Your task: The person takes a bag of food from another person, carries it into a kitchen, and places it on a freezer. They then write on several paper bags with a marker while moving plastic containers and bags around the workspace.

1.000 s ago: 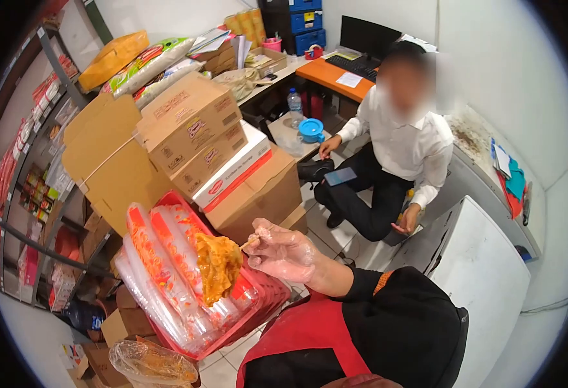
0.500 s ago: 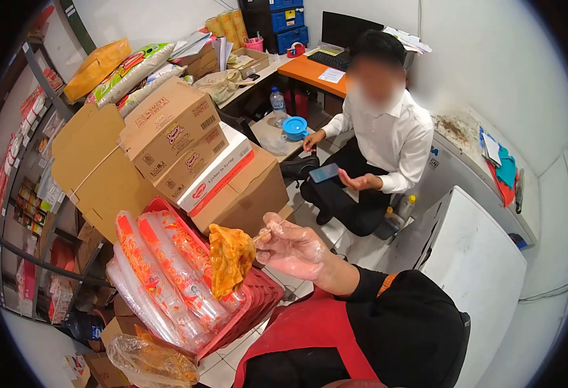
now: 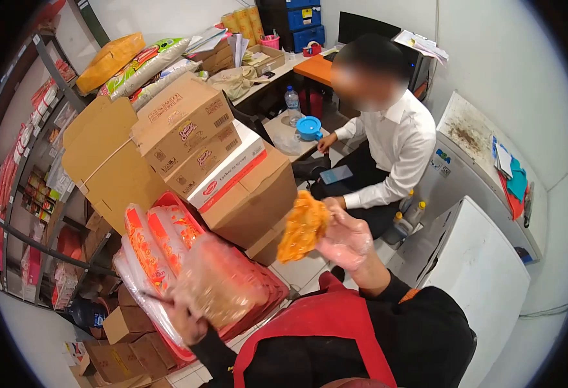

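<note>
My right hand [image 3: 348, 240], palm up with a whitish coating on the skin, pinches an orange, crinkled piece of fried food [image 3: 302, 226] by its edge. Lower left, my left hand [image 3: 190, 321] grips a clear plastic bag [image 3: 222, 281], smeared by motion; what it contains is hard to make out. The bag is in front of a red plastic crate [image 3: 274, 281] packed with long, clear plastic sleeves [image 3: 145, 242] printed in orange.
Stacked cardboard boxes [image 3: 248, 194] stand behind the crate. A seated person in a white shirt [image 3: 390, 149] has a phone [image 3: 337, 174] on the lap. To the right is a white chest-like unit [image 3: 484, 258]; shelving [image 3: 44, 213] lines the left. A blue-lidded container [image 3: 308, 128] sits on a low table.
My right hand has moved right with the fried food. My left hand has come into view with the plastic bag, now raised before the crate. The seated person's phone now lies on the lap.
</note>
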`<act>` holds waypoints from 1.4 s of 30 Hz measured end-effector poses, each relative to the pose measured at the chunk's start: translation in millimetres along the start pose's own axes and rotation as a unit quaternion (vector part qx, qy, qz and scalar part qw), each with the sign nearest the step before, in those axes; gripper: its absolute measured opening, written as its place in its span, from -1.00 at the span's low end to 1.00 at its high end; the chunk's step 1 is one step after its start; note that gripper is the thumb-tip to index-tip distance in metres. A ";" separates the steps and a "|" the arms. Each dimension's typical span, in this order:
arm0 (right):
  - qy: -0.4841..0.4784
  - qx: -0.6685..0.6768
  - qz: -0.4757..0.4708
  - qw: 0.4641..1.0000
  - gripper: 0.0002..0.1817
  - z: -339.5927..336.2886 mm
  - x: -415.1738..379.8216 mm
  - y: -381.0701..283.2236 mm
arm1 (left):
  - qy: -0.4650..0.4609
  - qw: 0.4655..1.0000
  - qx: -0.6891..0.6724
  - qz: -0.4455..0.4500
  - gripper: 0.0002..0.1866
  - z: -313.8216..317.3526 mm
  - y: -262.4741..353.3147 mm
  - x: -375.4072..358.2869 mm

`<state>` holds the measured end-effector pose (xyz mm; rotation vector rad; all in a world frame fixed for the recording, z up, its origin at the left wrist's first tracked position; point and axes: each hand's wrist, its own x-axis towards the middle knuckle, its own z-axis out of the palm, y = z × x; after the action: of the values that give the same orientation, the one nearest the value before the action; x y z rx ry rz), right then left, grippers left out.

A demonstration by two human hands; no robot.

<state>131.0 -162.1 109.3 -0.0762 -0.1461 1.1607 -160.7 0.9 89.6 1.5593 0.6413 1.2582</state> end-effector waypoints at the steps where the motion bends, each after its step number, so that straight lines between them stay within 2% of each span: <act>1: -0.005 -0.014 -0.024 1.000 -0.94 -4.7 -1.6 -10.5 | -0.008 1.000 -0.003 -0.013 -0.60 30.1 -4.5 12.4; 3: 0.035 -0.019 -0.066 0.997 -0.94 -2.5 -7.1 -34.0 | -0.030 0.968 -0.175 -0.178 -0.76 91.0 -0.9 32.2; 4: 0.047 -0.018 -0.083 0.995 -0.93 -3.2 -10.8 -47.5 | -0.072 0.946 -0.214 -0.233 -0.83 115.1 -7.0 41.5; 6: 0.013 -0.021 -0.115 0.993 -0.91 -17.1 -18.5 -77.6 | -0.104 0.953 -0.190 -0.210 -0.85 165.6 -42.7 58.6; 9: 0.001 -0.039 -0.176 0.984 -0.85 -28.3 -34.1 -121.7 | -0.199 0.911 -0.247 -0.264 -0.84 230.2 -86.8 80.6; 13: 0.048 -0.097 -0.274 0.956 -0.55 -30.1 -57.9 -167.3 | -0.254 0.866 -0.282 -0.325 -0.84 315.7 -144.7 101.5; 16: 0.063 -0.138 -0.323 0.934 -0.58 -29.5 -75.7 -194.0 | -0.277 0.850 -0.294 -0.337 -0.84 369.0 -186.1 112.1; 17: 0.096 -0.152 -0.351 0.919 -0.61 -24.7 -76.9 -199.2 | -0.288 0.845 -0.296 -0.339 -0.85 384.0 -195.8 115.2; 19: 0.100 -0.160 -0.379 0.906 -0.63 -24.1 -84.5 -209.0 | -0.297 0.835 -0.306 -0.350 -0.84 407.2 -202.6 118.7; 22: 0.115 -0.159 -0.426 0.883 -0.67 -31.3 -89.1 -217.1 | -0.349 0.819 -0.294 -0.348 -0.85 429.0 -219.9 126.2; 25: 0.155 -0.116 -0.461 0.866 -0.71 -34.1 -85.8 -214.5 | -0.361 0.805 -0.294 -0.368 -0.85 442.2 -226.7 131.4; 28: 0.050 -0.128 -0.446 0.884 -0.55 -52.0 -81.1 -213.3 | -0.399 0.779 -0.305 -0.375 -0.85 447.5 -231.9 138.5; 29: 0.084 -0.137 -0.463 0.872 -0.56 -54.4 -78.3 -207.4 | -0.413 0.768 -0.312 -0.377 -0.85 449.2 -233.9 142.8; 32: 0.069 -0.120 -0.489 0.861 -0.57 -56.7 -57.2 -189.5 | -0.448 0.743 -0.309 -0.389 -0.85 447.9 -246.6 156.0; 33: 0.149 -0.103 -0.529 0.829 -0.71 -39.0 -38.2 -179.5 | -0.461 0.731 -0.310 -0.397 -0.85 446.5 -248.4 160.0; 34: 0.150 -0.101 -0.532 0.827 -0.70 -37.5 -27.9 -169.7 | -0.474 0.717 -0.316 -0.403 -0.85 447.0 -244.4 164.3; 35: 0.148 -0.104 -0.535 0.825 -0.70 -35.9 -18.8 -165.2 | -0.464 0.731 -0.281 -0.414 -0.83 447.0 -238.2 169.3; 39: 0.146 -0.121 -0.555 0.810 -0.65 -32.4 19.9 -154.3 | -0.519 0.694 -0.296 -0.402 -0.82 447.8 -248.7 186.8; 42: 0.174 -0.074 -0.578 0.794 -0.61 -46.9 34.3 -134.3 | -0.530 0.694 -0.268 -0.406 -0.82 448.5 -244.1 196.2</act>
<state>273.4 -183.3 83.7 -0.2915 0.0578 -0.1154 362.3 95.7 -39.7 1.0085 0.0887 -0.2320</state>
